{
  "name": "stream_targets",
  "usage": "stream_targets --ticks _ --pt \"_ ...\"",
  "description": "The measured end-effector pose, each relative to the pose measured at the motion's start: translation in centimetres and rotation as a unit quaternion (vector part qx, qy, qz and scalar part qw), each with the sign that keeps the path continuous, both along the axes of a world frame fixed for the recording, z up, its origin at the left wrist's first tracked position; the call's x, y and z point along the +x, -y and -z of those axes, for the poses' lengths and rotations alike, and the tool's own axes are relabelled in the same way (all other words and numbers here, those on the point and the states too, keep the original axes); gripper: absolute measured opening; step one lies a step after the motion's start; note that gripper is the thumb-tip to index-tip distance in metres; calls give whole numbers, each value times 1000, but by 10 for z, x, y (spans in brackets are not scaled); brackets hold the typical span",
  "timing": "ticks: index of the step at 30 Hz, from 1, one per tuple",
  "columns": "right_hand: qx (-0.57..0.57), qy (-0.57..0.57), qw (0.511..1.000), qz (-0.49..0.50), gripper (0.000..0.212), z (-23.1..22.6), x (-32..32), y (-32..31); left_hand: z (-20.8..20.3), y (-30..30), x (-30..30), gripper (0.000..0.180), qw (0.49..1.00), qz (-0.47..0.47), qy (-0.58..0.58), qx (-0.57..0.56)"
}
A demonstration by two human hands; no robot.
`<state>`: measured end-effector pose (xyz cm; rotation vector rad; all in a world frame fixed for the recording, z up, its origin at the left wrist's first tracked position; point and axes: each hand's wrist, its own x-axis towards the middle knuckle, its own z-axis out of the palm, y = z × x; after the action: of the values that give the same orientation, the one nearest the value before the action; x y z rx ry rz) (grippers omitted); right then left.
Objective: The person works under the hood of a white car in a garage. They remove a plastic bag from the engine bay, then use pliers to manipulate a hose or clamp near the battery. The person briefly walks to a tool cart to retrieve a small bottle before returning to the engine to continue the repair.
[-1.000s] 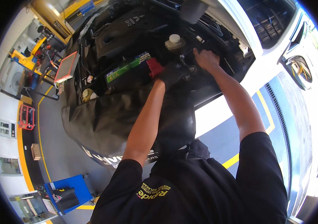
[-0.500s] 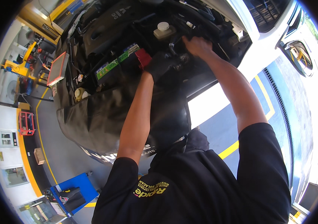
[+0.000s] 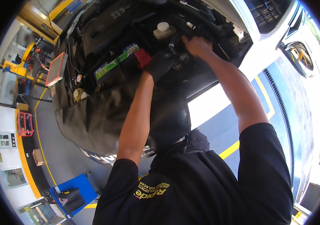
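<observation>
Both my arms reach into a car's engine bay. My left hand [image 3: 160, 66], in a black glove, is beside a red cover [image 3: 142, 58] at the right end of the car battery [image 3: 111, 69]; its fingers merge with the dark parts. Farther right, my bare right hand [image 3: 198, 46] reaches down among dark parts, one finger pointing left and the other fingertips hidden. A metal fitting [image 3: 172, 45] lies between the hands. Beyond them stands a fluid reservoir with a white cap [image 3: 163, 26]. Whatever either hand holds is hidden.
A black fender cover [image 3: 130, 107] drapes over the car's near edge. An orange-edged air filter [image 3: 56, 69] stands at the bay's left side. A blue cart [image 3: 81, 185] is at lower left. The white car body [image 3: 212, 102] and side mirror [image 3: 299, 58] lie to the right.
The view has shifted slightly. Both hands stay at nearly the same places in the engine bay; nothing has visibly been taken or let go.
</observation>
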<state>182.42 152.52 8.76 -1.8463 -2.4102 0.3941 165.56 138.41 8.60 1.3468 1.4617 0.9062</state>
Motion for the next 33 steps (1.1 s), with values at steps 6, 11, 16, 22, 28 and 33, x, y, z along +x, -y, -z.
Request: stream_targets --ticks 6,11,16,22,28,33 --pt "-21 4 1000 5 82 -14 -1 3 -15 6 8 38 999 -14 -1 41" --pt "-45 10 999 -3 85 -18 -1 10 -12 10 8 40 1000 -19 21 14" --pt "-24 -2 1000 1 83 -5 -1 4 -7 8 7 38 999 -33 26 0" --pt "-39 14 999 -13 83 -12 -2 7 -11 10 7 38 999 -33 13 16" --pt "-20 5 1000 9 81 -9 -2 7 -17 12 9 38 999 -28 -18 4" --pt "-25 -9 1000 -1 78 -1 0 -2 -9 7 7 37 999 -23 26 -2"
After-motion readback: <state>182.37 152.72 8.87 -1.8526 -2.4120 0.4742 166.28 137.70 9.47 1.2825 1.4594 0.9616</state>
